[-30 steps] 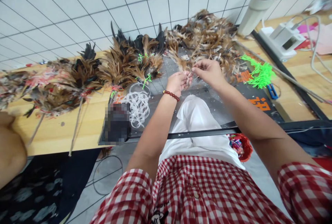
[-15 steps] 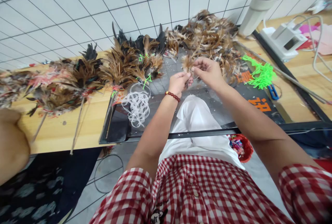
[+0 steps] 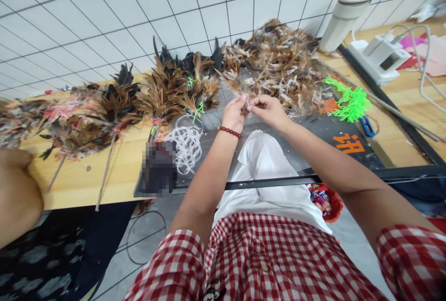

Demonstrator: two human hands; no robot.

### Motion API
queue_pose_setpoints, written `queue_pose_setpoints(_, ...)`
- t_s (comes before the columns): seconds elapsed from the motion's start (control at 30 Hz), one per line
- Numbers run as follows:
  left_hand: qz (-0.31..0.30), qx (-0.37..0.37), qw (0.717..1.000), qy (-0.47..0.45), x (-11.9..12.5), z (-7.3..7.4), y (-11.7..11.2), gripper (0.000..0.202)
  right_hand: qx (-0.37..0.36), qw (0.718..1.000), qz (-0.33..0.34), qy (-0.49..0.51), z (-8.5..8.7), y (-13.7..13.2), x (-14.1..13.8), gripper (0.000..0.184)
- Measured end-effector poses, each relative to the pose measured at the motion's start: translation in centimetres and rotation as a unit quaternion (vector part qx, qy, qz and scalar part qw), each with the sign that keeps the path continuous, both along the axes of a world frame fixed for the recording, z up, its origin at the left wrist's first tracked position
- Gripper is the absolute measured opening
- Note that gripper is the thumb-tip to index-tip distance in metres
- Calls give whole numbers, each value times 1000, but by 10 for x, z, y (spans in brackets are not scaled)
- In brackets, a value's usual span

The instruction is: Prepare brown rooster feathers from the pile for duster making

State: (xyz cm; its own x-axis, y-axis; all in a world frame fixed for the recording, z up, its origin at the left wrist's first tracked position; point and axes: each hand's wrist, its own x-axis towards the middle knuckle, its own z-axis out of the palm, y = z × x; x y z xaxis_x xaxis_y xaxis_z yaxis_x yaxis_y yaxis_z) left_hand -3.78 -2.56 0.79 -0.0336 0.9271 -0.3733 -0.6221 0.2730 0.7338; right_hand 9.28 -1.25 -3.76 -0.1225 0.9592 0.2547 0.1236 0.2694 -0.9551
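Observation:
A small bunch of brown feathers (image 3: 232,82) sticks up and to the left from my left hand (image 3: 234,114), whose thumb and fingers are closed on its lower end. My right hand (image 3: 270,111) pinches close against the left fingertips. What lies between the right thumb and forefinger is too small to make out. Just beyond both hands a large heap of loose brown and white feathers (image 3: 284,62) covers the back of the dark glass-topped board (image 3: 223,140). To the left of my left wrist lies a tangle of clear, flat strips (image 3: 187,147).
Feather bundles (image 3: 158,85) line the left; some have sticks (image 3: 106,171). Right are bright green ties (image 3: 350,101), a blue-handled tool (image 3: 367,126), a thin rod (image 3: 404,113), a pale bottle (image 3: 344,20) and a power strip (image 3: 379,59). Another person's arm (image 3: 19,194) is at left.
My right hand has moved slightly left and down, and its fingers now meet the left fingertips. The feather tuft that stood between both hands now leans left above my left hand.

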Motion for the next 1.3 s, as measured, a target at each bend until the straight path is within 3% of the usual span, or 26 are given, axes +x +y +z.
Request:
queue_pose_setpoints(0.23,-15,-8,999,31,-2,-2,-1,9,-41,998,-8,53,7,1,4,25)
queue_pose_setpoints(0.3,-23,-10,999,41,-1,-2,-2,11,-19,1000,-3,12,11,1,9,20)
queue_pose_setpoints(0.37,-22,-8,998,55,-1,-2,-2,13,52,995,-12,-88,16,0,17,14)
queue_pose_setpoints(0.47,-2,6,996,88,0,-2,-3,16,180,951,-20,-250,22,2,29,18)
queue_pose_setpoints(0.53,3,15,994,111,1,-2,-2,19,224,923,-8,-313,25,3,34,24)
queue_pose_setpoints(0.7,-54,4,984,172,2,-1,-4,25,234,885,9,-403,28,3,37,29)
queue_pose_setpoints(0.93,-111,26,961,254,6,-4,-8,30,243,854,1,-460,33,-5,32,28)
queue_pose_setpoints(1.03,-130,42,947,291,6,-6,-8,33,242,857,7,-455,33,-6,31,27)
queue_pose_setpoints(1.13,-158,56,937,308,5,-7,-8,36,226,882,-43,-411,29,-2,33,33)
queue_pose_setpoints(1.2,-213,72,929,294,3,-6,-10,32,212,902,-72,-370,23,2,37,38)
queue_pose_setpoints(1.3,-313,94,910,255,1,-5,-12,19,191,920,-33,-339,11,10,45,53)
